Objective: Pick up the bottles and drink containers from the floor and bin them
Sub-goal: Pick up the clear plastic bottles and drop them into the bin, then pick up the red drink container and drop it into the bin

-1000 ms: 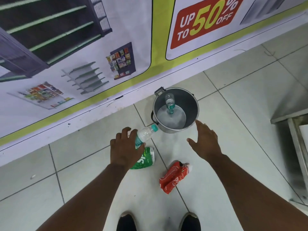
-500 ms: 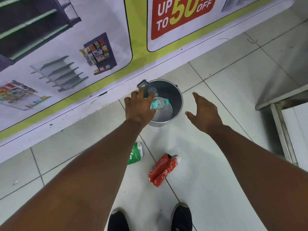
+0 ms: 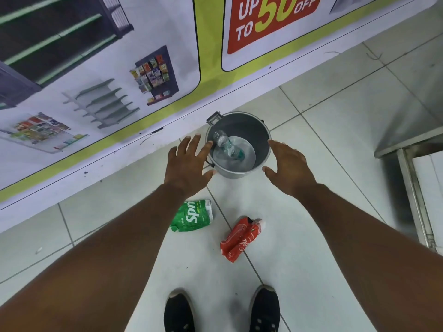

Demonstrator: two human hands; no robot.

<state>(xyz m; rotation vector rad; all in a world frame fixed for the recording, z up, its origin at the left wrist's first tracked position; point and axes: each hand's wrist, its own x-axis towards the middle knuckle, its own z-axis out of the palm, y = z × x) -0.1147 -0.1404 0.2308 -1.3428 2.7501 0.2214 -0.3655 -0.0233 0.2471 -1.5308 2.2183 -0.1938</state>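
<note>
A printed banner (image 3: 119,68) fills the view from nine to twelve o'clock, above a white tiled floor (image 3: 335,188). At three o'clock stands a steel table (image 3: 412,149). Just above centre sits a grey metal bucket (image 3: 254,130) with a clear bottle (image 3: 227,146) lying tilted inside. The left hand (image 3: 187,166) hovers at the bucket's nine o'clock, fingers spread, holding nothing; the right hand (image 3: 287,166) at its four o'clock, likewise spread and empty. Below them on the floor lie a crushed green container (image 3: 194,215) and, to its four o'clock, a crushed red container (image 3: 239,238). Black shoes (image 3: 179,312) show at six o'clock.
</note>
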